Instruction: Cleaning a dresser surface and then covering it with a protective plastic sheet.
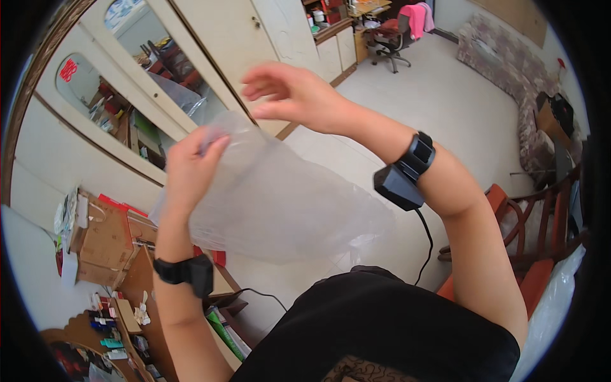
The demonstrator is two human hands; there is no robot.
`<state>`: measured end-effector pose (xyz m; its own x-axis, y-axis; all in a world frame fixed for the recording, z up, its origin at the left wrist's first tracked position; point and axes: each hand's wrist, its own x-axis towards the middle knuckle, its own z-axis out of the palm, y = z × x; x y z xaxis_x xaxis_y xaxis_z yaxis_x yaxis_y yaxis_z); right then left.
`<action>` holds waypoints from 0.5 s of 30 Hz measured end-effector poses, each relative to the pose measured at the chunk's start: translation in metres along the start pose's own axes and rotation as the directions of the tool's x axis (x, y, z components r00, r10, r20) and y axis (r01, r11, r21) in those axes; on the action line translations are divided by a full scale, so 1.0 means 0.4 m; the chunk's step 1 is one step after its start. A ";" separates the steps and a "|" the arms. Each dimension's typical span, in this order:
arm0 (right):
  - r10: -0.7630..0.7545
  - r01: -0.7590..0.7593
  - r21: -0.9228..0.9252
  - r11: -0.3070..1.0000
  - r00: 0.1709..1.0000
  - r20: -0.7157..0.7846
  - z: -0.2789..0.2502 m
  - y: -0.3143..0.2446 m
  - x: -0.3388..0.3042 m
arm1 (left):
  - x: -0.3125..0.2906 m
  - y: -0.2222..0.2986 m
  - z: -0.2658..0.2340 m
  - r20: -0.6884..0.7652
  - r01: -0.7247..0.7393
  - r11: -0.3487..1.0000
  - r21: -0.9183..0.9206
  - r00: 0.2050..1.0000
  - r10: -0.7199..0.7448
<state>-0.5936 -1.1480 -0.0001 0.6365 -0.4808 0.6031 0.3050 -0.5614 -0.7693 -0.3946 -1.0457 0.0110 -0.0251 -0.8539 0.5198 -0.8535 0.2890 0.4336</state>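
A large clear plastic bag (286,197) hangs in front of me, its lower part spreading out over the pale floor. My left hand (194,165) pinches it at the upper left edge, thumb pressed against the fingers. Just above and to the right of that grip, my right hand (286,95) is raised with curled fingers and a gap between them and the thumb. Nothing shows in the right hand, and it looks apart from the film. Each forearm wears a black strapped device (407,169) with a cable.
Mirrored wardrobe doors (210,95) stand close ahead on the left. Cardboard boxes (105,242) and a cluttered wooden dresser (121,318) are at lower left. A wooden chair (541,216) stands at right, with a patterned sofa (503,63) and office chair (394,38) farther off.
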 end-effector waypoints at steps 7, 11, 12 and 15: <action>0.500 -0.449 -0.454 0.770 0.866 -0.010 -0.146 0.332 -0.482 | 0.026 -0.112 -0.209 -0.121 0.000 0.982 -0.191 0.992 -0.023; 0.645 -0.573 -0.567 0.591 0.758 -0.094 -0.178 0.460 -0.644 | 0.033 -0.181 -0.388 -0.297 0.040 0.970 -0.241 0.948 -0.113; 0.602 -0.511 -0.604 0.611 0.796 -0.064 -0.156 0.497 -0.644 | 0.000 -0.153 -0.481 -0.335 -0.027 0.950 -0.310 0.938 -0.082; 0.561 -0.460 -0.728 0.508 0.819 -0.126 -0.171 0.559 -0.720 | -0.030 -0.194 -0.612 -0.448 -0.087 0.942 -0.324 0.891 -0.072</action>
<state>-0.7574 -1.1813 -0.3316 0.6029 -0.7929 0.0889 -0.6536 -0.5547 -0.5149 -0.2005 -0.9518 0.1514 0.2717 -0.5881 0.7618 -0.6328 0.4872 0.6018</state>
